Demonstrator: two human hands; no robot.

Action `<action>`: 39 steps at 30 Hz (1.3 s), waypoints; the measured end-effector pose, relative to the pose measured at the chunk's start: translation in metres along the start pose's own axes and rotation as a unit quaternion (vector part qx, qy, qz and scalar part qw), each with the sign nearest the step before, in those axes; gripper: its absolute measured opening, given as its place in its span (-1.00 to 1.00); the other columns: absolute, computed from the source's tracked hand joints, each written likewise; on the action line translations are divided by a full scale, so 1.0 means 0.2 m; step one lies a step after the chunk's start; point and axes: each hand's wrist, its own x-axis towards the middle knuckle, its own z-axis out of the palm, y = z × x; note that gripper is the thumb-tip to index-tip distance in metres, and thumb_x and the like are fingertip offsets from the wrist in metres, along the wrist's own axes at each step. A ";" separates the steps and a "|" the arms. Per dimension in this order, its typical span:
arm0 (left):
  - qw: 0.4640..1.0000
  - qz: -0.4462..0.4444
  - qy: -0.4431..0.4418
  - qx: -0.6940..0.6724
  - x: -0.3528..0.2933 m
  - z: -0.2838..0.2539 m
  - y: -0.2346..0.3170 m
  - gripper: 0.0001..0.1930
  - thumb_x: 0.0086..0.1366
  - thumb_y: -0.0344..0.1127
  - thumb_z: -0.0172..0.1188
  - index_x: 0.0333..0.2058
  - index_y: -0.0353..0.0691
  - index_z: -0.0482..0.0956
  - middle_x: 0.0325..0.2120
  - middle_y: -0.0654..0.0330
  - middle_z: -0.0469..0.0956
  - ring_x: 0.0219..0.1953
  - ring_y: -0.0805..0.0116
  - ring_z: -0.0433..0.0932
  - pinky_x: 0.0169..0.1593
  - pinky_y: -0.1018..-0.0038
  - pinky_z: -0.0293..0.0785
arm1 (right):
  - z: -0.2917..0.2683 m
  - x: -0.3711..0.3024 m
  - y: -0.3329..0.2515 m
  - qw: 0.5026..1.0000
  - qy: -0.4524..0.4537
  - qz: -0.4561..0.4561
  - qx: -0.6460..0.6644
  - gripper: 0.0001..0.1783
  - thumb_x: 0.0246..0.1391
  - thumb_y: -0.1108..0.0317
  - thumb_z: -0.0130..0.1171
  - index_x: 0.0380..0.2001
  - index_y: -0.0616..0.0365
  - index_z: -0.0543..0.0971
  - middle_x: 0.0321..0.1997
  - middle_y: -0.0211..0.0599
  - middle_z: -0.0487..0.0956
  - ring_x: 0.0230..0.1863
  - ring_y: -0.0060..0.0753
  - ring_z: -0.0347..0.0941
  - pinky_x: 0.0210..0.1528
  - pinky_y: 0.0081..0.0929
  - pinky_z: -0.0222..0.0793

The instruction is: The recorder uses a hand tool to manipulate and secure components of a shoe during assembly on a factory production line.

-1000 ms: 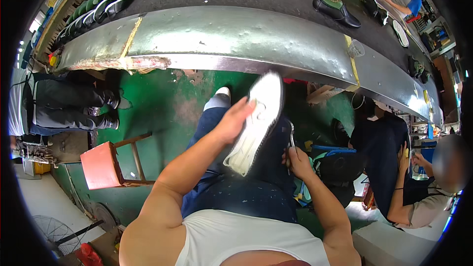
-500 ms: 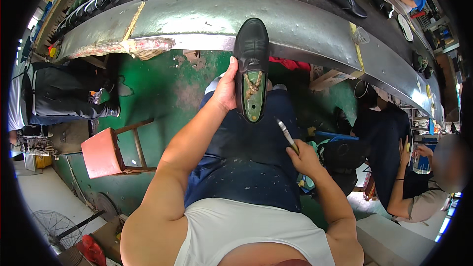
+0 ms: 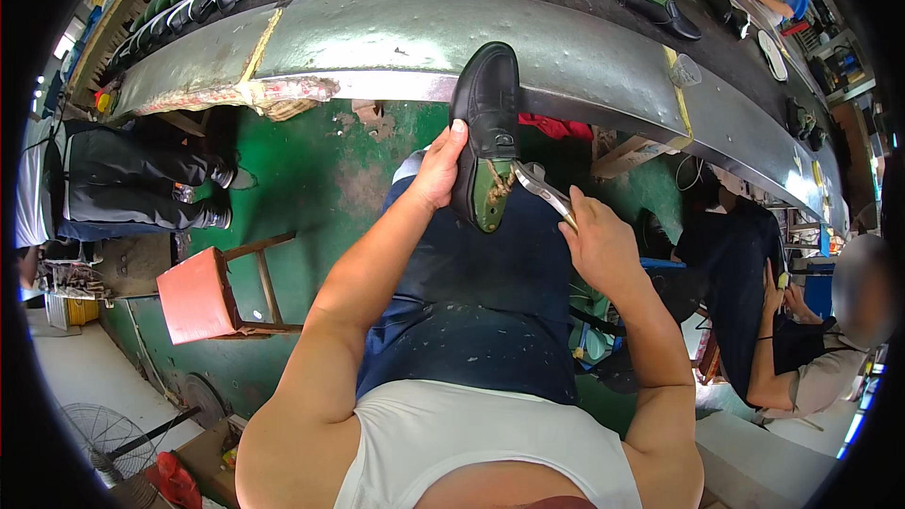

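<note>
Left hand (image 3: 436, 170) around glossy black shoe (image 3: 487, 123), right hand (image 3: 596, 243) gripping metal pliers (image 3: 539, 189).

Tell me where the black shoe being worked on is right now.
In the head view, the black shoe is at centre, held upright in the left hand above the lap, with the pliers in the right hand touching its lower end.

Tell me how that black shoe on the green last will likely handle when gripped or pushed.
The black shoe probably feels stiff and rather heavy, since a green last fills it. Its glossy upper may be slippery, so the left hand clasping its side seems sensible. With the metal tool in the right hand meeting its heel end, it may twist.
</note>
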 end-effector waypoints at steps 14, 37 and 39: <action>0.932 -0.165 0.139 0.293 -0.31 -0.20 -0.63 -0.36 0.41 0.21 0.08 0.11 -0.32 0.45 -0.09 0.08 0.59 -0.12 0.30 0.57 0.02 0.37 0.48 | 0.18 -0.62 0.09 0.921 -0.311 0.163 0.171 -0.71 0.25 0.18 0.12 -0.21 0.23 0.54 -0.34 0.13 0.62 -0.19 0.27 0.55 -0.15 0.00 0.45; 0.994 0.064 -0.052 0.069 0.34 0.41 0.30 -0.22 0.49 0.19 -0.09 0.40 -0.31 0.03 0.38 -0.02 0.16 0.42 0.15 0.14 0.43 0.19 0.08 | -0.12 0.68 0.31 0.573 -0.052 0.101 0.812 -0.56 0.20 0.31 0.10 0.11 0.26 0.43 -0.07 -0.16 0.63 -0.19 -0.24 0.64 -0.35 -0.36 0.62; 0.989 0.080 -0.002 0.122 0.40 0.39 0.42 -0.20 0.47 0.16 -0.01 0.40 -0.34 0.01 0.37 -0.10 0.16 0.43 0.04 0.10 0.41 0.11 0.09 | -0.23 0.96 0.29 0.553 0.013 0.220 0.803 -0.65 0.28 0.21 0.07 -0.04 0.27 0.51 -0.20 -0.18 0.66 -0.43 -0.33 0.62 -0.57 -0.45 0.51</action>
